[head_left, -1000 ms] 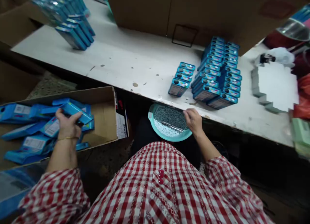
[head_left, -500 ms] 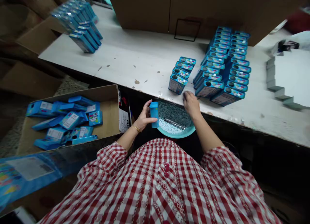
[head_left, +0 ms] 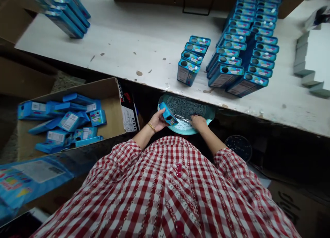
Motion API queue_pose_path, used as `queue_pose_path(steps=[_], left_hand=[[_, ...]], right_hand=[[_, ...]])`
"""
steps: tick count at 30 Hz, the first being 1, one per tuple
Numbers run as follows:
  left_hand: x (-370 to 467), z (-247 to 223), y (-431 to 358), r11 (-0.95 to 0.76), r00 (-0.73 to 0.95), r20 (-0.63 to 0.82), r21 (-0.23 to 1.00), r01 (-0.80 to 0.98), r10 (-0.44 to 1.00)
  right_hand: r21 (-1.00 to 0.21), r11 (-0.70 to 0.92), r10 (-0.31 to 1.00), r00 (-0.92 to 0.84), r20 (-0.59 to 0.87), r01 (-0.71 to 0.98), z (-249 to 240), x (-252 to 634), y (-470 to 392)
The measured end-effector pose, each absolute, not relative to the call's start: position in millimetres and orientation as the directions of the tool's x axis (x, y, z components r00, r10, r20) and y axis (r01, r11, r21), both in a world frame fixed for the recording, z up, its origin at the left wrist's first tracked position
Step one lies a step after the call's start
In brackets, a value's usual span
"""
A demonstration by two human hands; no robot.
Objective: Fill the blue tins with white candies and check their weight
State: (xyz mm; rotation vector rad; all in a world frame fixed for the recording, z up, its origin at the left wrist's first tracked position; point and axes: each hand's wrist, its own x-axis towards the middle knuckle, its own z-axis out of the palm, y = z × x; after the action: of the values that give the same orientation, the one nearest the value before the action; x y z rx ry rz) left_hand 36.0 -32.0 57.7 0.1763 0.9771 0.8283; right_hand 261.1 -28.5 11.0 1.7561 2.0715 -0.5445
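My left hand (head_left: 158, 120) grips a small blue carton (head_left: 168, 114) around its side. The carton is tilted over the left part of a turquoise basin (head_left: 211, 114), and its printed end with a dark round spot faces me. Small dark and pale pellets (head_left: 184, 124) fill the basin. A thin metal tool (head_left: 182, 118) lies across them. My right hand (head_left: 199, 123) is in the basin at the tool's right end, its fingers curled down among the pellets. Its fingertips are hidden, so what they hold cannot be made out.
Upright blue cartons (head_left: 235, 52) stand in long rows on the white table (head_left: 123, 45), with a shorter row (head_left: 188, 71) beside them. More cartons (head_left: 65, 18) are stacked at far left. An open cardboard box (head_left: 113, 117) with loose cartons sits at my left. White stepped stacks (head_left: 316, 56) are at right.
My right hand has moved from the table edge down into the basin. My left hand has tipped the carton from upright to slanted. The view has shifted downward.
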Motion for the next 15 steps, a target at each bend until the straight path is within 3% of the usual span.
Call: queue_pose_path(steps=[3, 9, 15], left_hand=[[30.0, 53.0, -44.3, 0.752, 0.318, -0.711, 0.449, -0.482, 0.628], [-4.6, 43.8, -57.3, 0.702, 0.443, -0.579, 0.687, -0.188, 0.685], [-34.3, 58.4, -25.2, 0.353, 0.659, -0.361, 0.923, 0.152, 0.659]], right_hand=[[-0.045, 0.147, 0.801, -0.146, -0.580, 0.988, -2.7, 253.4, -26.4], [-0.056, 0.123, 0.814, -0.133, -0.566, 0.991, 6.9, 260.2, -24.8], [0.052, -0.024, 0.867, 0.047, -0.497, 0.998, 18.7, 284.7, -7.8]])
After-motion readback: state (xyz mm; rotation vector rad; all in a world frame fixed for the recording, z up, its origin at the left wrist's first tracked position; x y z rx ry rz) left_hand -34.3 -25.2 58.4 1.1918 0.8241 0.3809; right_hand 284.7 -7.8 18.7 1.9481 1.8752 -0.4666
